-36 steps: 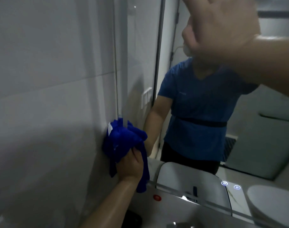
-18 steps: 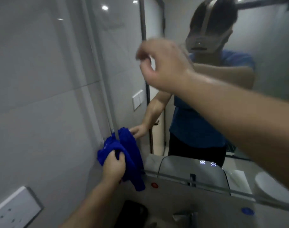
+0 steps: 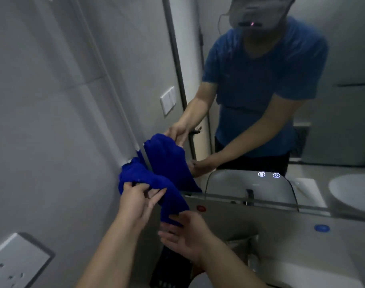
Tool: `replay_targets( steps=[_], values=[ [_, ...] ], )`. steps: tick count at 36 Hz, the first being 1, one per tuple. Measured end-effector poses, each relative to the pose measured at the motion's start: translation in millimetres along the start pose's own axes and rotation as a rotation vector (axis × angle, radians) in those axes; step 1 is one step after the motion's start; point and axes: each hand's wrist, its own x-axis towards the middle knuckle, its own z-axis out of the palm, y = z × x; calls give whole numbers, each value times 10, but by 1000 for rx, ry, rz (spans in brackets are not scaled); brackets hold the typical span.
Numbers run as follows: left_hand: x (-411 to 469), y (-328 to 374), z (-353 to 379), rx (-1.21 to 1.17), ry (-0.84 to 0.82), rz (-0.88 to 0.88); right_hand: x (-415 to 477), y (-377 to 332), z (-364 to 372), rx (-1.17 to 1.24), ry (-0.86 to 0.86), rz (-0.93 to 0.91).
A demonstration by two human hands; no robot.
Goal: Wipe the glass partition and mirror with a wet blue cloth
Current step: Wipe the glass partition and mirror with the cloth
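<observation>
At the lower left corner of the mirror [image 3: 347, 59], where its edge meets the tiled wall [image 3: 42, 121], the fingers [image 3: 156, 193] of the left hand [image 3: 135, 204] curl with the thumb round a bunched fold of the blue cloth [image 3: 148, 179]. They pinch it and hold the wad against the seam between glass and tile. The grip sits high on the cloth, so a long tail hangs free below it. The right hand [image 3: 183, 238] lies just under that tail, palm turned up, its fingers [image 3: 169, 225] spread and straight, holding nothing. The fingertips are at the tail's lower end, though I cannot tell whether they touch it. My reading is that this hand is there to gather the loose end, so the cloth can be folded into a fuller pad instead of trailing onto the ledge [image 3: 260, 221] beneath the mirror. The cloth itself is tucked into the corner, with its reflection just beside it. Farther out, the mirror shows the person in a blue shirt, two lit touch icons [image 3: 268, 175] and a white basin [image 3: 352, 194]. A red dot [image 3: 201, 208] and a blue dot [image 3: 322, 228] mark the ledge. A wall socket [image 3: 13, 265] sits low on the left, and something dark, perhaps a basket [image 3: 169, 271], stands below the hands. I cannot pick out the glass partition with any certainty. Judged from this, the wiping is at the mirror's edge, with most of its face away from the cloth.
</observation>
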Motion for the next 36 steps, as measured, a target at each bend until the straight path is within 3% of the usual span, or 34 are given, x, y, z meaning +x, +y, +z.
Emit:
replay_targets(
  steps=[4, 9, 16, 23, 26, 30, 33, 36],
  values=[
    [194, -265, -192, -55, 74, -9, 274, 12, 205, 266, -118, -128],
    [399, -656, -413, -48, 222, -119, 662, 33, 229, 496, 37, -445],
    [646, -975, -594, -46, 253, -338, 732, -168, 150, 568, 184, -509],
    [563, -1202, -183, 13, 61, -469, 459, -425, -349, 743, 435, -755],
    [445, -1313, -18, -22, -13, -484, 294, -498, -485, 741, 438, -802],
    [632, -1256, -300, -148, 21, -392, 524, -298, -326, 505, 289, -667],
    [980, -1175, -726, -211, 121, -278, 726, -220, -60, 314, 59, -503],
    [1029, -1003, -719, -182, 130, -315, 829, -211, 179, 396, 48, -402]
  ],
)
